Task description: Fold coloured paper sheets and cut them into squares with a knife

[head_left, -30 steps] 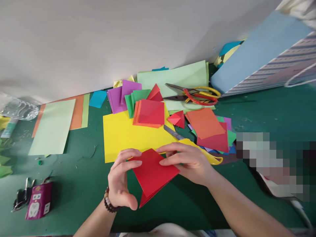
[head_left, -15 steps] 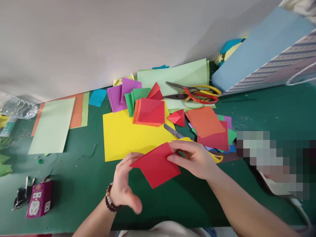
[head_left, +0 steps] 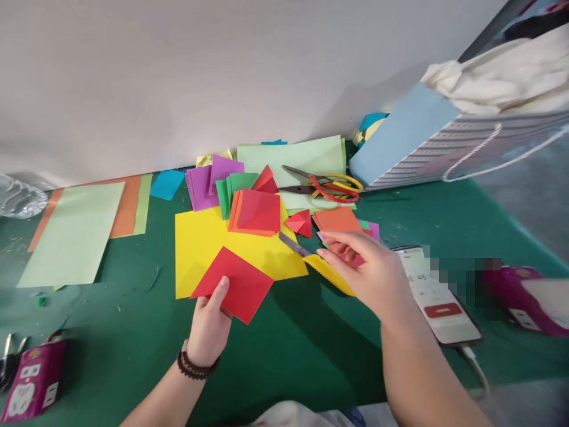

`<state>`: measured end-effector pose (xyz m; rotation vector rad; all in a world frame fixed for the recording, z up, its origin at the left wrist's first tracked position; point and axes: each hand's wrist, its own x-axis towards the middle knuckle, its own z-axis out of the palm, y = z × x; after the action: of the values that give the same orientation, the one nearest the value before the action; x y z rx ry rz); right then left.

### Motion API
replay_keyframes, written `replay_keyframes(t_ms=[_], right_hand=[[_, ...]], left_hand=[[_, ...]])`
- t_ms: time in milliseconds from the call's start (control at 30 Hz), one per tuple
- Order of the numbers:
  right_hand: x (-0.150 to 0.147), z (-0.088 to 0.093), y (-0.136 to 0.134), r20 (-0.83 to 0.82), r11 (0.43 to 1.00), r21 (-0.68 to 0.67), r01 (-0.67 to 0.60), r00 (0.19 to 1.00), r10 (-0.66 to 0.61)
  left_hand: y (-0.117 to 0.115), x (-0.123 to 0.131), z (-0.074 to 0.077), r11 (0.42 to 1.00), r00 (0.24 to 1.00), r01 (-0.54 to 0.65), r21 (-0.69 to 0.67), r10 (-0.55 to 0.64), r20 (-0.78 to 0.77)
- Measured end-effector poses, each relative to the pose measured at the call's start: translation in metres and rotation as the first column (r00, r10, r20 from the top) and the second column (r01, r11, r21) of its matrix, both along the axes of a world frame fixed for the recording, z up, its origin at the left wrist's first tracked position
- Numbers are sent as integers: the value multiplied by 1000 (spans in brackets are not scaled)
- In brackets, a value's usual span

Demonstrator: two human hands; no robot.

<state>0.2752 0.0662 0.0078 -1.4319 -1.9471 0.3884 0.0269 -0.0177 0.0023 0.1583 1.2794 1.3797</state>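
My left hand (head_left: 211, 329) grips a red square of paper (head_left: 242, 284) by its lower left edge, thumb on top and fingers underneath. The paper is tilted above the yellow sheet (head_left: 191, 255). My right hand (head_left: 364, 261) is empty, its fingers loosely bent and apart, over a cutting tool with a grey blade and a yellow, tooth-edged part (head_left: 329, 274). Whether the fingertips touch this tool I cannot tell. Behind the hand lie orange paper squares (head_left: 335, 219). A stack of red and orange squares (head_left: 260, 210) and a small folded red piece (head_left: 300, 223) lie farther back.
Red-and-yellow-handled scissors (head_left: 326, 185) rest on pale green sheets (head_left: 288, 155). Purple (head_left: 200, 184) and green squares (head_left: 240, 181) are nearby. A paper bag (head_left: 409, 136) stands back right, a phone (head_left: 440, 302) lies right, and a purple power socket (head_left: 35, 379) sits left.
My right hand has let go of the red paper and moved right, over the yellow tool. My left thumb has closed on the paper, which has shifted left. The view has turned right.
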Motion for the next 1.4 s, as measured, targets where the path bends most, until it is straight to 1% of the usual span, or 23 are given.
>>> replay_keyframes(t_ms=[67, 133, 167, 200, 267, 333, 400, 467, 533, 600, 633, 667, 700, 800, 867, 1033, 1167, 1267, 1400], right_hand=[[10, -11, -2, 231, 999, 33, -25, 973, 17], [13, -27, -7, 435, 998, 11, -63, 899, 52], [13, -35, -11, 492, 998, 4, -62, 869, 52], [12, -42, -14, 507, 998, 6, -58, 860, 47], [10, -50, -19, 504, 998, 20, -58, 863, 40], [12, -48, -23, 486, 997, 45, -67, 873, 37], [18, -36, -28, 435, 995, 67, -73, 900, 37], [24, -18, -33, 323, 993, 81, -83, 945, 53], [25, 1, -36, 231, 986, 112, -125, 968, 97], [18, 16, -35, 223, 953, 171, -249, 952, 209], [11, 22, -33, 248, 931, 192, -312, 933, 261], [3, 25, -30, 283, 906, 210, -368, 910, 304], [-5, 27, -26, 318, 884, 236, -403, 892, 321], [-28, 27, -13, 408, 836, 319, -447, 861, 304], [-37, 24, -6, 426, 824, 338, -455, 855, 297], [-42, 9, 0, 367, 850, 320, -419, 882, 296], [-41, -2, -1, 325, 870, 317, -377, 905, 274], [-41, -6, -1, 309, 880, 305, -365, 911, 271], [-40, -8, -1, 311, 878, 310, -364, 912, 268]], left_hand=[[0, 0, 6, 1000, 999, -25, 15, 25, 44], [-1, 1, 12, 999, 995, -28, 26, 26, 94], [-1, 1, 14, 999, 993, -24, 33, 20, 120], [-2, 2, 17, 999, 990, -15, 44, 9, 141], [-1, 4, 21, 997, 987, 5, 76, -17, 157], [0, 5, 24, 994, 987, 11, 107, -28, 157], [2, 6, 25, 992, 989, 6, 124, -24, 148], [3, 6, 24, 992, 990, -23, 124, 5, 141], [4, 5, 22, 989, 989, -76, 125, 59, 132], [4, 3, 20, 980, 986, -140, 142, 124, 116], [4, 2, 19, 973, 983, -170, 158, 155, 103], [4, 1, 18, 965, 979, -196, 175, 183, 87], [3, 1, 18, 957, 975, -219, 190, 209, 70], [2, -1, 16, 944, 969, -245, 218, 245, 31], [1, 0, 15, 946, 971, -236, 224, 237, 25], [0, 3, 9, 962, 972, -234, 144, 229, 48], [0, 6, 5, 975, 980, -198, 100, 193, 55], [1, 7, 3, 982, 983, -182, 56, 182, 19], [3, 6, 3, 986, 986, -168, -25, 168, 13]])
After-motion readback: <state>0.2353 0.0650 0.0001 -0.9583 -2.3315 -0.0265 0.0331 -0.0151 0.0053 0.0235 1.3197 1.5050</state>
